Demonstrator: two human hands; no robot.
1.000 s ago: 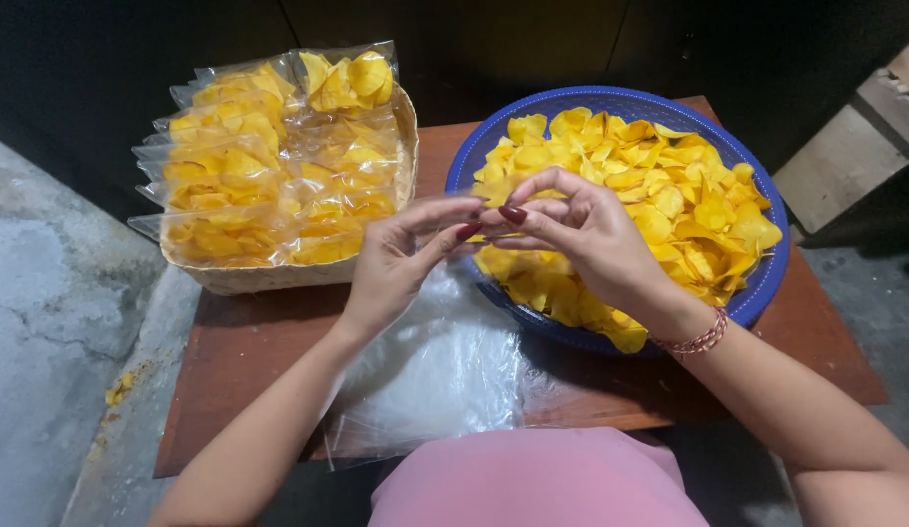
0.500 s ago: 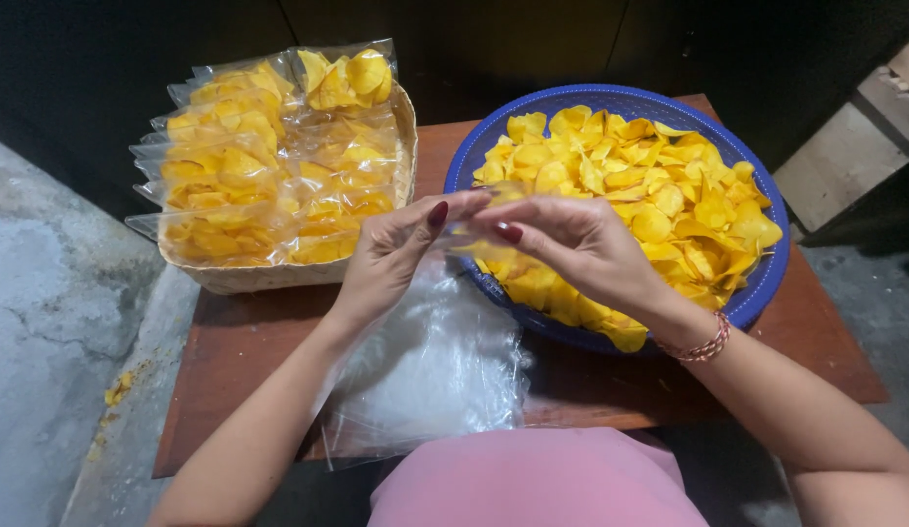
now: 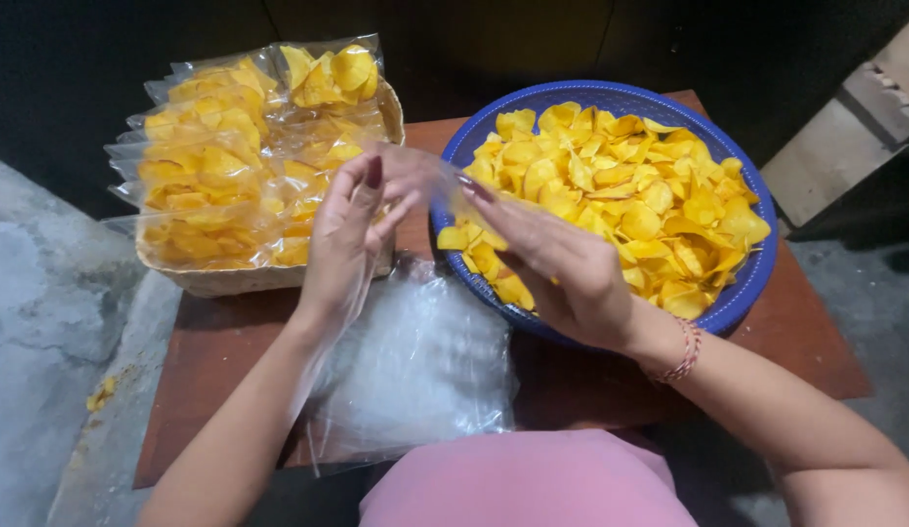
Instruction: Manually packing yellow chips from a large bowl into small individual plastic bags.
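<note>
My left hand (image 3: 345, 239) and my right hand (image 3: 550, 259) pinch the two sides of a clear plastic bag (image 3: 422, 176) and hold it spread between them over the gap between basket and bowl. The bag looks empty. A blue round bowl (image 3: 740, 293) heaped with yellow chips (image 3: 630, 185) sits under and beyond my right hand. A stack of empty clear bags (image 3: 415, 366) lies on the wooden table (image 3: 220, 342) below my hands.
A woven basket (image 3: 230, 278) at the back left holds several sealed bags of yellow chips (image 3: 220, 161). Grey concrete floor (image 3: 44, 322) lies left of the table, with a few chip crumbs. A pale board leans at the far right.
My hands, close together at the bowl's rim before, have drawn apart; the left moved left toward the basket, pulling the clear bag open between them. The view has shifted slightly.
</note>
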